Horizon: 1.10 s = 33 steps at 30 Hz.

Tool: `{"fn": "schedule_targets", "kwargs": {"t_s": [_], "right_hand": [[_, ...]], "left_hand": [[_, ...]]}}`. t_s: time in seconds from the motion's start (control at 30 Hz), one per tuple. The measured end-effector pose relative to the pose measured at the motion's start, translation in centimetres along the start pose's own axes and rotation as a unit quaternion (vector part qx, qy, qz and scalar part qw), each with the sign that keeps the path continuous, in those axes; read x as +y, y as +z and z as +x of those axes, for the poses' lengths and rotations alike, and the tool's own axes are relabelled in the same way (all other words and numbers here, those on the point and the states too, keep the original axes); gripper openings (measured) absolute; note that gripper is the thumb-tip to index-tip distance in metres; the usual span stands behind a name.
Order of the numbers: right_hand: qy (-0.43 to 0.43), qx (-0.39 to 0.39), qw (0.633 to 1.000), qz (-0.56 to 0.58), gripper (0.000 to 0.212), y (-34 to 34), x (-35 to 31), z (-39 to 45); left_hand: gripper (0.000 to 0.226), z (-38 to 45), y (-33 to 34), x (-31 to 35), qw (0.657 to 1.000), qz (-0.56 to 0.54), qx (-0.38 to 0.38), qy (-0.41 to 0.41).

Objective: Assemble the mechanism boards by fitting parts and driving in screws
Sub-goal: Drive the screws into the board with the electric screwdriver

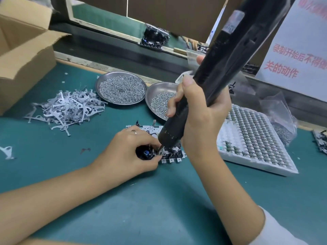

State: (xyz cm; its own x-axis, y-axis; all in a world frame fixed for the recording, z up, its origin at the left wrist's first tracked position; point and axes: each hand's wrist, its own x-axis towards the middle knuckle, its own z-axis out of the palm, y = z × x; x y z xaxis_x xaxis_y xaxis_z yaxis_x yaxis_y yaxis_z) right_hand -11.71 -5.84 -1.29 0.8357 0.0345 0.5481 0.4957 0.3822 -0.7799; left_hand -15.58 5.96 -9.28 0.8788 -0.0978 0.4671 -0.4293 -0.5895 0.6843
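A mechanism board (174, 155) of white metal with black parts lies on the green mat (138, 200). My left hand (129, 152) curls over its left end and grips it, hiding most of that side. My right hand (198, 117) grips a long black electric screwdriver (208, 82) that leans up to the right. Its bit touches the board just right of my left fingertips. Two round metal dishes of screws, the left dish (99, 82) and the right dish (155, 91), stand behind the board.
A heap of flat grey metal levers (69, 108) lies at the left. An open cardboard box (23, 55) stands at the far left. A white tray of small parts (251, 138) sits at the right, with a plastic bag (281, 124) behind it. Another board (321, 142) lies at the right edge.
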Motion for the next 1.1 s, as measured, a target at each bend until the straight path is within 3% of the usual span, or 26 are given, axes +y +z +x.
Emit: {"fn": "schedule_targets", "kwargs": {"t_s": [0.8, 0.9, 1.1], "right_hand": [[-0.015, 0.002, 1.000, -0.007, 0.013, -0.2, 0.2, -0.2], [-0.028, 0.007, 0.999, 0.021, 0.011, -0.8, -0.2, 0.3], [-0.011, 0.023, 0.999, -0.027, 0.016, -1.2, 0.6, 0.7]], "left_hand": [[0.014, 0.0, -0.2, 0.3, 0.999, -0.019, -0.008, -0.030], [0.027, -0.1, -0.2, 0.3, 0.999, -0.019, -0.010, -0.036], [0.024, -0.1, -0.2, 0.4, 0.999, -0.010, -0.010, -0.039]]}}
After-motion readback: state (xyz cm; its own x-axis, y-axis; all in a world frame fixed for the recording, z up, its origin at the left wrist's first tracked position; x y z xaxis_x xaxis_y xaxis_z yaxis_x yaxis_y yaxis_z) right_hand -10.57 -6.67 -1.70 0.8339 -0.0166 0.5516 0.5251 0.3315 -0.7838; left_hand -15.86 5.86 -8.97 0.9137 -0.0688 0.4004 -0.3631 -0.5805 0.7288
